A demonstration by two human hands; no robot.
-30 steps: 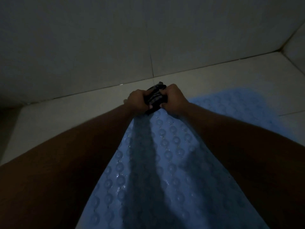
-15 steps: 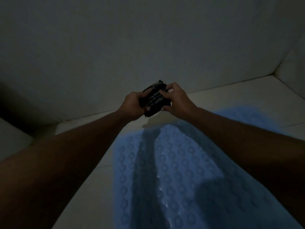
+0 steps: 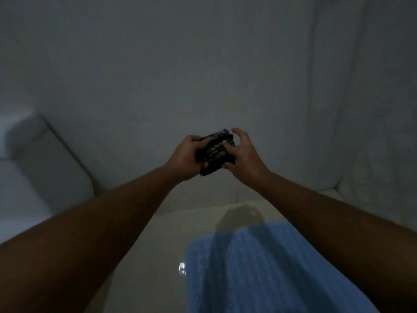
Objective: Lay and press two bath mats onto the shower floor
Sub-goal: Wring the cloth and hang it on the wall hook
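Left hand, right hand holding dark bundle, perhaps folded

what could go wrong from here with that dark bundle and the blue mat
1. Drop: the left hand grips the bundle in the air, but the right hand has most fingers lifted off it, so it may slip.
2. Slide: a glint on the floor beside the blue mat hints at water, so a mat might not stick.
3. Dim light may make lining up edges hard.
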